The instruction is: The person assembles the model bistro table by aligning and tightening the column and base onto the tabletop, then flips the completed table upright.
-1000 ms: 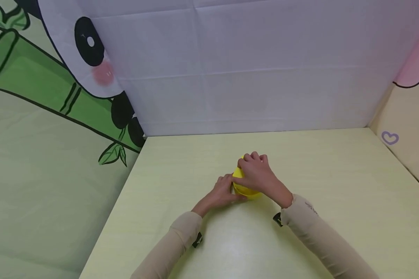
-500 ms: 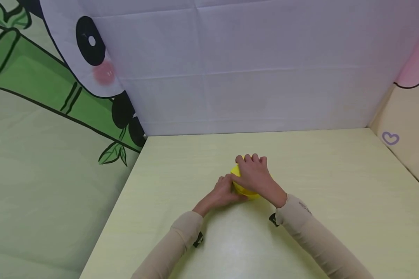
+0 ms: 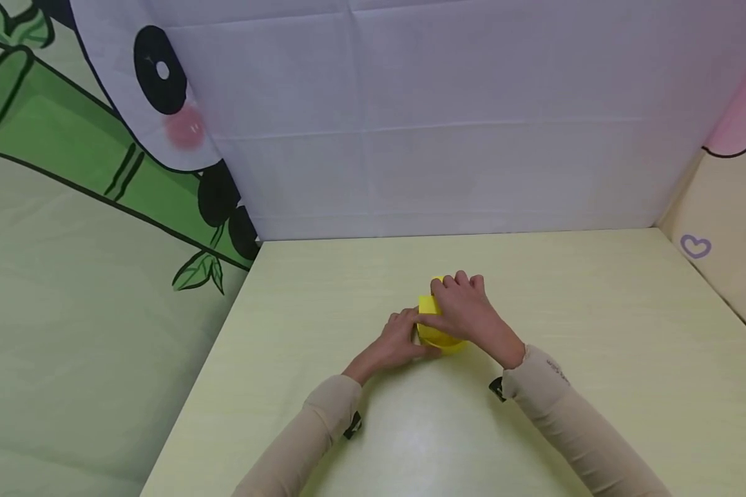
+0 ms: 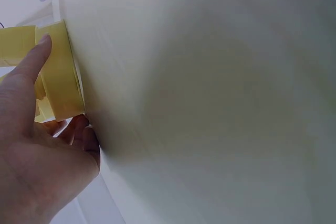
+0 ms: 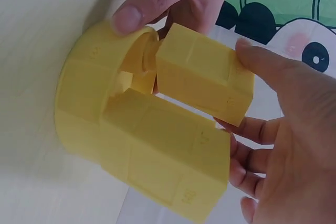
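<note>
A round yellow holder [image 5: 81, 93] with an open, hollow top stands on the table. In the head view the hands cover much of it. My left hand [image 3: 399, 343] grips its side, with the thumb along the near wall in the left wrist view and the fingers around the far side. My right hand [image 3: 465, 310] holds a yellow angular block [image 5: 202, 72] between thumb and fingers. The block's lower end is at the holder's opening; whether it is seated I cannot tell. Beside it, a longer yellow block [image 5: 168, 150] stands up from the holder, with small raised marks on its faces.
The pale table [image 3: 323, 290] runs back to a light lilac fabric wall [image 3: 441, 138]. A green printed sheet [image 3: 87, 345] hangs at the left, and a cream panel with a heart [image 3: 695, 246] at the right. Dark straps show at both sleeves.
My right hand shifted slightly left, then back right, and the yellow block in it now looks less tilted. My left hand has stayed at the holder.
</note>
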The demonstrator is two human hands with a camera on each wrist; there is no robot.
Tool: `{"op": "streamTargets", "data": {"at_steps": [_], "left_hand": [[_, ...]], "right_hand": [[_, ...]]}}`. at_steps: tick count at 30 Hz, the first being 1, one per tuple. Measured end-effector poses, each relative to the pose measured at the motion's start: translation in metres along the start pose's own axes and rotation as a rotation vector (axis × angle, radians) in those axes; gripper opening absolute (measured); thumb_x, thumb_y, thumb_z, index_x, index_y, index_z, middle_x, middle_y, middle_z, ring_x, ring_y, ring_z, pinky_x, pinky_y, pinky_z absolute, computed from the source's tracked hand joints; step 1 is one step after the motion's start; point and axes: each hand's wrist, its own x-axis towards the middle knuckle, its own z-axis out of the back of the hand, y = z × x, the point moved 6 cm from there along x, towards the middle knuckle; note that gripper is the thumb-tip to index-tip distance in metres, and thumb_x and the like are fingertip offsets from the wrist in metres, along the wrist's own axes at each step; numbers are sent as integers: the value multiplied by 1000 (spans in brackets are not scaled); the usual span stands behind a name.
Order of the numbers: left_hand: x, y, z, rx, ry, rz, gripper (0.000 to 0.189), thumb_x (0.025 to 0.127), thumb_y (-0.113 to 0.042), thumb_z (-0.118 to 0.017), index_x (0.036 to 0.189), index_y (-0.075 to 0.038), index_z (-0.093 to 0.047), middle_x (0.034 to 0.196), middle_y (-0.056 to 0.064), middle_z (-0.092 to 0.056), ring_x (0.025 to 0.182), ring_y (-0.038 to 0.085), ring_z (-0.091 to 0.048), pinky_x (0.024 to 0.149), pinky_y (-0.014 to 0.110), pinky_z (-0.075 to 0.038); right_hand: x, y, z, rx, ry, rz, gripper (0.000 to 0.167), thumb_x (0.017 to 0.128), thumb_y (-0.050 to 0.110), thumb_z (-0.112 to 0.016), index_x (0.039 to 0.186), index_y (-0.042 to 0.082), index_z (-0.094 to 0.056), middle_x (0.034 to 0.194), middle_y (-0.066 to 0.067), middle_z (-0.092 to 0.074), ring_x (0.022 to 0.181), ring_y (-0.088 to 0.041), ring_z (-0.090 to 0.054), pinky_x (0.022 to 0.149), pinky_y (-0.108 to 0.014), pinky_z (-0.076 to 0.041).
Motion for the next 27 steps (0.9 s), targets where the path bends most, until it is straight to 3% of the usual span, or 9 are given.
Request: {"op": "streamTargets", "data": {"at_steps": [5,9,12,17,20,24,27], "left_hand": [[-1,1,0,-3,-3,-27,66,88,-41,-84,142,-17,-55,139,0,-60,122,21,-49,104,41,-32],[-5,5,0,-11,13,18,78,88,-44,-83,150,-14,-47,144,4,-55,123,23,-46,105,41,-33],[-8,6,0,-14,16,35,84,88,-46,-83,153,-12,-42,144,5,-54,123,23,-45,104,41,-35],[-9,7,0,-23,15,62,87,87,-47,-83,155,-11,-41,146,5,-53,124,25,-44,104,41,-37],[-9,7,0,-32,20,75,89,87,-47,-82,157,-12,-39,146,6,-52,123,26,-43,104,43,-37],[-10,7,0,-40,25,84,92,87,-49,-82,159,-13,-36,147,6,-51,122,27,-42,105,44,-38],[-11,6,0,-40,32,92,95,88,-49,-81,161,-12,-33,150,8,-48,124,28,-41,106,45,-38]], "right_hand": [[-4,1,1,-20,-30,-5,60,91,62,-70,109,5,-66,90,-7,-56,92,-31,-47,84,-52,-35],[-8,3,3,3,-50,43,51,94,51,-72,115,5,-67,97,-9,-59,96,-32,-50,84,-51,-39],[-10,5,2,-17,-85,79,45,95,44,-73,112,3,-66,94,-9,-61,92,-31,-53,81,-49,-43],[-13,4,2,-89,-147,83,51,95,53,-70,102,2,-65,86,-10,-63,85,-30,-57,75,-46,-47],[-17,5,5,-60,-160,116,51,94,50,-71,109,2,-67,92,-10,-62,87,-30,-55,75,-46,-46],[-23,5,7,-6,-143,196,47,93,35,-74,124,1,-66,105,-11,-61,94,-31,-52,76,-44,-44],[-25,2,5,-11,-147,207,44,93,34,-76,120,1,-65,102,-10,-60,93,-29,-51,75,-42,-44]]}}
